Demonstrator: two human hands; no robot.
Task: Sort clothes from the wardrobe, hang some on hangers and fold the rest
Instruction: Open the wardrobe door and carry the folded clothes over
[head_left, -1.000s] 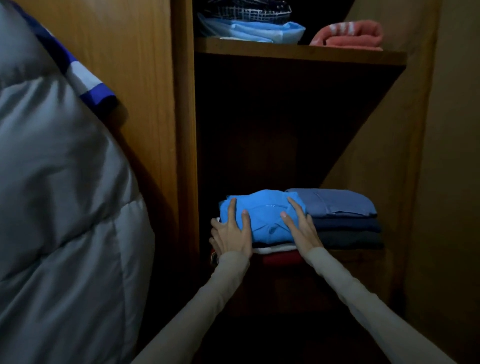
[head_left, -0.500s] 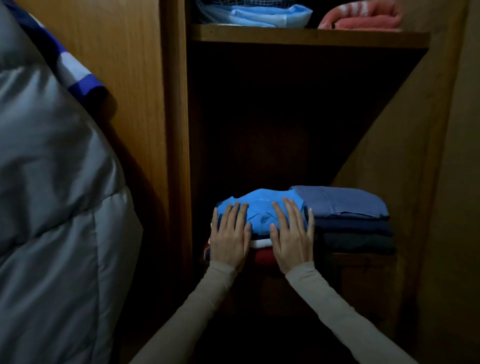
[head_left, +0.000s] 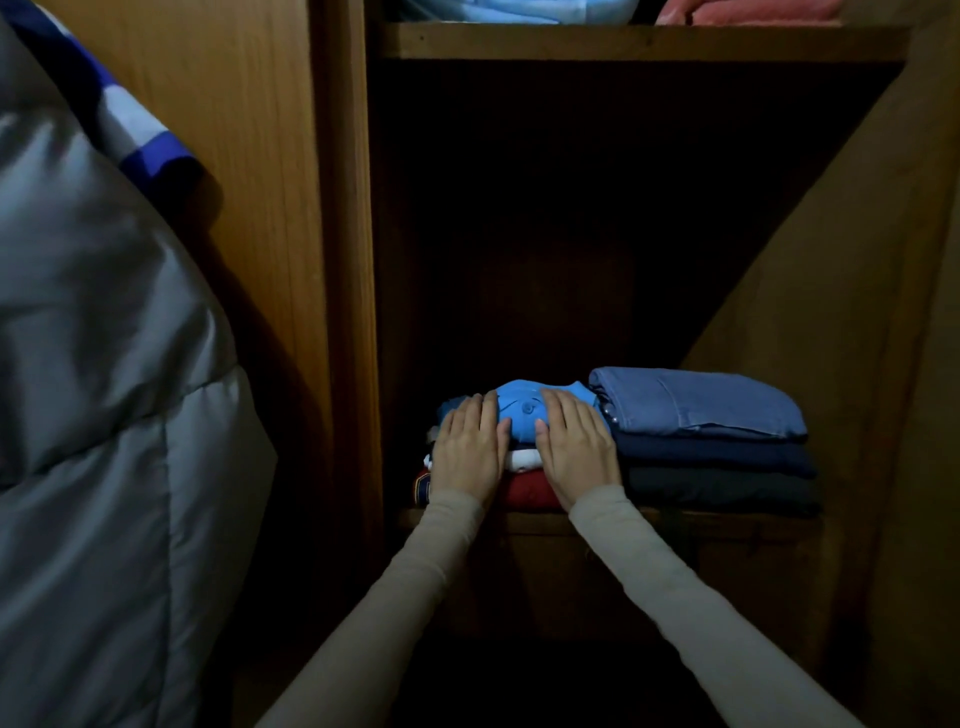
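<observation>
Grip: left hand and right hand flat, open on blue shirt.
Risk: pile at shelf front edge could topple.

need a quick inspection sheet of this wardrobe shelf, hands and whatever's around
surface: wooden shelf, two folded stacks side by side.
job's things: blue shirt tops the left stack, over white and red items; jeans top the right stack over two dark items.
clutter: nothing seen.
grippers: left hand and right hand lie flat, palms down, on the blue shirt and stack front.
cables: nothing seen.
surroundings: grey puffer jacket hangs left; upper shelf holds light blue and pink items.
</observation>
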